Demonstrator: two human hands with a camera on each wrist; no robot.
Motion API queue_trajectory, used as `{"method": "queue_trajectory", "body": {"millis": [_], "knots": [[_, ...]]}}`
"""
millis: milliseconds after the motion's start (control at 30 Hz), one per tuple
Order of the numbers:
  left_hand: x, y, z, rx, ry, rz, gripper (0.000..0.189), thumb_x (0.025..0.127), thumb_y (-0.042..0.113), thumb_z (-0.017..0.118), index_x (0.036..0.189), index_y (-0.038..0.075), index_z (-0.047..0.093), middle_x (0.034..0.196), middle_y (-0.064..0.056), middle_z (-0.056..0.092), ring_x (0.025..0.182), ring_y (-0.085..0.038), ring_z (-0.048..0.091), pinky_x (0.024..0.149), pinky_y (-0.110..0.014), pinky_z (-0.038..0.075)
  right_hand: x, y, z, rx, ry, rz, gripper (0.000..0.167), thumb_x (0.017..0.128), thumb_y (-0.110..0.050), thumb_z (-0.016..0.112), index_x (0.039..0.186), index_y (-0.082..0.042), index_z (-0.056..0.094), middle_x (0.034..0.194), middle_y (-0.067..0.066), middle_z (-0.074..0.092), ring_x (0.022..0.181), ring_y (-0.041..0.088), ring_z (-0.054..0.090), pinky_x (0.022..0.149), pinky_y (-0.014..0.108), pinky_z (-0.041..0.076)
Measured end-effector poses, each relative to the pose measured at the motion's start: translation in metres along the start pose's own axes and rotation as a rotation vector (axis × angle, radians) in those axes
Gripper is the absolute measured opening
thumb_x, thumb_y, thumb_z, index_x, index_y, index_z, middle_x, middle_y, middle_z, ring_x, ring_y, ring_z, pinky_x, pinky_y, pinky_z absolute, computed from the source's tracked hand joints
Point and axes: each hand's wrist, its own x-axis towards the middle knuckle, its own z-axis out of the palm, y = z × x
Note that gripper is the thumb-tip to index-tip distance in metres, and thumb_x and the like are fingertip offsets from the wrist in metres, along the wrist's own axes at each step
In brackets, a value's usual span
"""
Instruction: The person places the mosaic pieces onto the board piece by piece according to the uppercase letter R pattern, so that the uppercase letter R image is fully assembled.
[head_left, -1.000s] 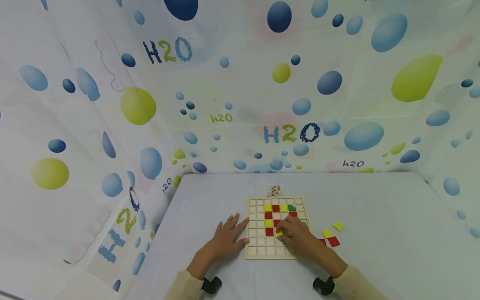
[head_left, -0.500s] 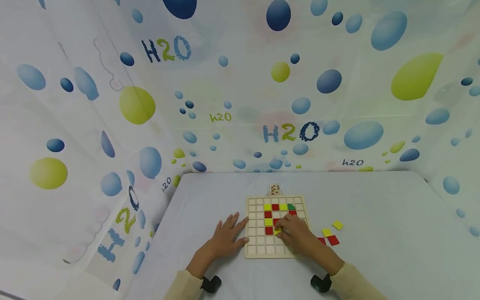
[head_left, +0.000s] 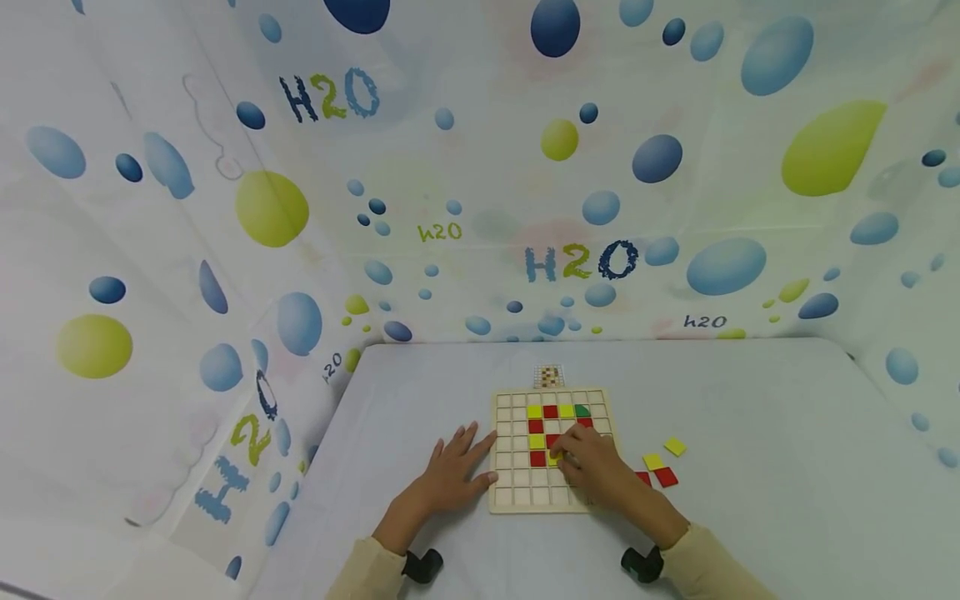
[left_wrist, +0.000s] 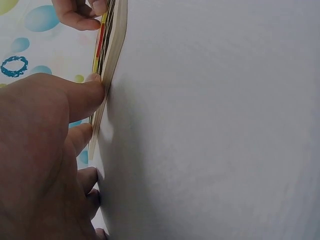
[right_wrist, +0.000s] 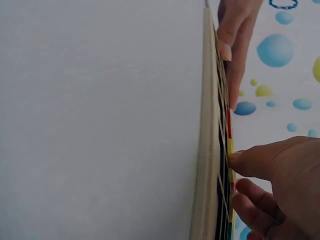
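Note:
A wooden grid board (head_left: 517, 497) lies on the table, with red, yellow and green tiles set in some of its cells. Spread out beside it, my left hand (head_left: 452, 475) touches the board's left edge with thumb and index finger. My right hand (head_left: 596, 468) is over the middle of the board, its fingers curled at a yellow square tile (head_left: 553, 459) partly hidden beneath them. In the right wrist view the thumb (right_wrist: 250, 161) touches a yellow tile at the board's surface. A green tile (head_left: 582, 411) with a curved edge sits in an upper cell.
Loose yellow tiles (head_left: 675, 447) and red tiles (head_left: 666, 477) lie right of the board, one partly behind the right forearm. A small printed pattern card (head_left: 550, 376) lies at the board's far edge. A patterned curtain (head_left: 480, 167) stands behind the white-covered table (head_left: 750, 417).
The head view has shifted slightly, so the scene sits a little higher. Both hands stay almost where they were, the right one still at the yellow tile.

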Motion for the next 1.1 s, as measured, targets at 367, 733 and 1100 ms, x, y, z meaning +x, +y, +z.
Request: {"method": "queue_trajectory", "body": {"millis": [367, 733, 1100], "knots": [[0.001, -0.001, 0.002, 0.013, 0.002, 0.001, 0.070, 0.105, 0.052, 0.058, 0.164, 0.020, 0.040, 0.173, -0.019, 0.027, 0.160, -0.044, 0.023, 0.124, -0.072, 0.017, -0.007, 0.024, -0.025, 0.070, -0.044, 0.188, 0.017, 0.097, -0.016, 0.078, 0.113, -0.019, 0.073, 0.114, -0.001, 0.062, 0.109, 0.020, 0.060, 0.097, 0.045, 0.055], [0.000, -0.004, 0.005, 0.023, 0.000, -0.007, 0.071, 0.105, 0.055, 0.058, 0.165, 0.022, 0.039, 0.173, -0.018, 0.026, 0.161, -0.043, 0.022, 0.124, -0.072, 0.016, -0.038, 0.097, -0.100, 0.043, -0.118, 0.483, 0.041, 0.096, -0.019, 0.078, 0.125, 0.003, 0.060, 0.118, 0.028, 0.055, 0.103, 0.038, 0.060, 0.090, 0.055, 0.058], [0.000, -0.001, 0.003, 0.005, 0.006, -0.001, 0.071, 0.105, 0.053, 0.059, 0.165, 0.021, 0.039, 0.173, -0.019, 0.026, 0.160, -0.044, 0.022, 0.123, -0.073, 0.016, -0.053, 0.125, -0.092, 0.051, -0.084, 0.431, 0.025, 0.096, -0.006, 0.073, 0.118, 0.004, 0.063, 0.102, 0.015, 0.059, 0.095, 0.027, 0.056, 0.089, 0.049, 0.057]]}}
